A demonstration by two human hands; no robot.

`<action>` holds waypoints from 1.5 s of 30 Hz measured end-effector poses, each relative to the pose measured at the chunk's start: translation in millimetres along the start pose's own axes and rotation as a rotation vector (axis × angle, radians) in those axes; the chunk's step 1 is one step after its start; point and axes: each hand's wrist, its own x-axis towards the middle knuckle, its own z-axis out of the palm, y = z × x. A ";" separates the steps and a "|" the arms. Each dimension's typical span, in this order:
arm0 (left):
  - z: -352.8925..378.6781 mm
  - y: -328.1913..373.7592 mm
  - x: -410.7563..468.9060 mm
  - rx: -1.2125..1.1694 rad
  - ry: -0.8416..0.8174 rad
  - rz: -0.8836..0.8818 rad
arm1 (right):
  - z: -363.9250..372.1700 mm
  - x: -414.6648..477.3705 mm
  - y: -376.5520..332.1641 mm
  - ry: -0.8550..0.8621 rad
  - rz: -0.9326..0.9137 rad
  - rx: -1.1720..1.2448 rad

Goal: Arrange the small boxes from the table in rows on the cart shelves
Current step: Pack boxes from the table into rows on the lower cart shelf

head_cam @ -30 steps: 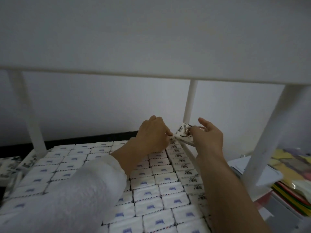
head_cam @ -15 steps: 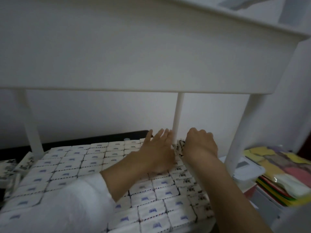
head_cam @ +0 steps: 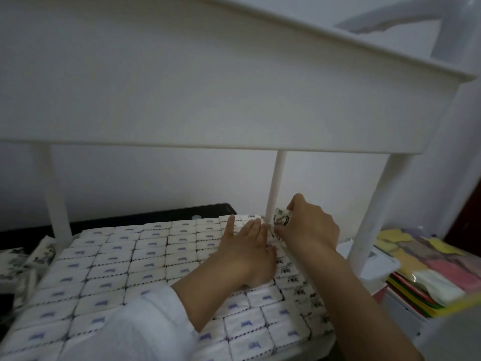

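Observation:
Rows of small white boxes [head_cam: 145,259] with blue marks cover the lower cart shelf. My left hand [head_cam: 250,251] lies flat on the boxes near the far right corner, fingers straight. My right hand [head_cam: 309,225] pinches one small white box with black print [head_cam: 279,220], tilted on edge, beside the thin rear cart post [head_cam: 276,186]. A column of black-printed boxes [head_cam: 299,282] runs along the shelf's right edge under my right forearm.
The upper white cart shelf [head_cam: 234,100] hangs close overhead. Thick cart posts stand at the left [head_cam: 56,201] and right [head_cam: 377,212]. Loose boxes [head_cam: 26,256] lie left of the cart. A stack of coloured packets [head_cam: 429,272] sits at the right.
My left hand has flattened onto the boxes. My right hand dropped to the shelf's far right corner and then lifted slightly with the printed box. The view has tilted upward.

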 end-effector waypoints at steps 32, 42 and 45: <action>2.8 -70.5 -287.4 -0.413 0.404 -0.094 | -30.3 -196.8 -94.2 -0.063 -0.812 0.635; 12.0 -203.2 -361.9 -0.173 0.348 -0.573 | 9.3 -295.3 -204.1 -0.305 -1.259 0.147; -5.9 -240.7 -333.4 -0.082 0.416 -0.660 | 34.3 -287.9 -251.2 -0.212 -1.122 -0.287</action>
